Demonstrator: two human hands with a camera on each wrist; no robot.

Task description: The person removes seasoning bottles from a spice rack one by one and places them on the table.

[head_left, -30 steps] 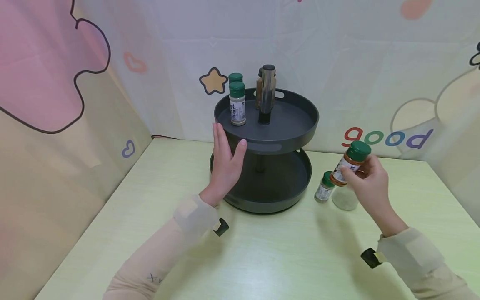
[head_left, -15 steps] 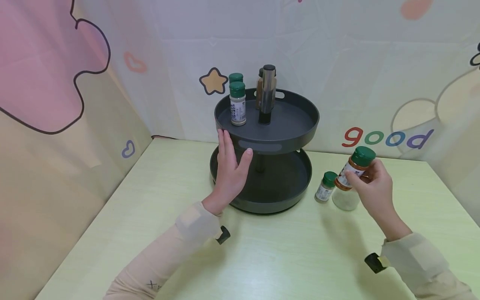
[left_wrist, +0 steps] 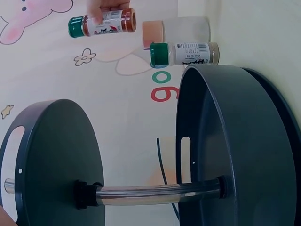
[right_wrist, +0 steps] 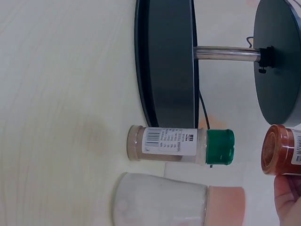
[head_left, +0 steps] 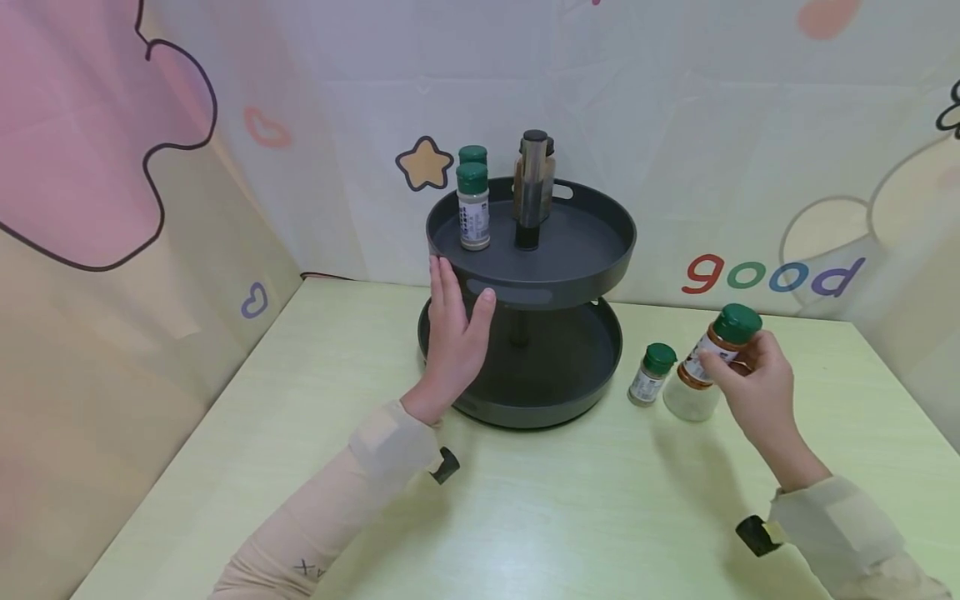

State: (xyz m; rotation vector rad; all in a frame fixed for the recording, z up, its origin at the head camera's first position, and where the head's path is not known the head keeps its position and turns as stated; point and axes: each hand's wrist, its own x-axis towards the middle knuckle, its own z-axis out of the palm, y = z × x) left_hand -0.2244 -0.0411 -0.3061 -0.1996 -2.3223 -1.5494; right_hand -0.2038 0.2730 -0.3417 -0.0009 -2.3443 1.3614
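My right hand [head_left: 761, 400] pinches a spice jar [head_left: 708, 354] with a green lid and reddish-brown contents, tilted and raised above the table. In the left wrist view that spice jar [left_wrist: 109, 22] shows its white label and green cap. Beneath it in the head view is a clear jar [head_left: 692, 404], whose pinkish lid shows in the right wrist view. A smaller green-capped spice jar [head_left: 648, 383] stands beside it. My left hand [head_left: 453, 342] has its fingers straight, fingertips right at the front-left rim of the upper tray [head_left: 573, 258] of a dark two-tier turntable.
On the upper tray stand two green-capped spice jars [head_left: 474, 218], a tall dark-based cylinder [head_left: 531, 187] and a brownish bottle [head_left: 549, 179] behind it. The lower tray [head_left: 555, 367] sits under it on a central post [left_wrist: 155, 194]. A printed cloth backs the table.
My right hand has carried the red spice jar a little right and nearer to me. The left hand dropped slightly along the tray's rim and stays there.
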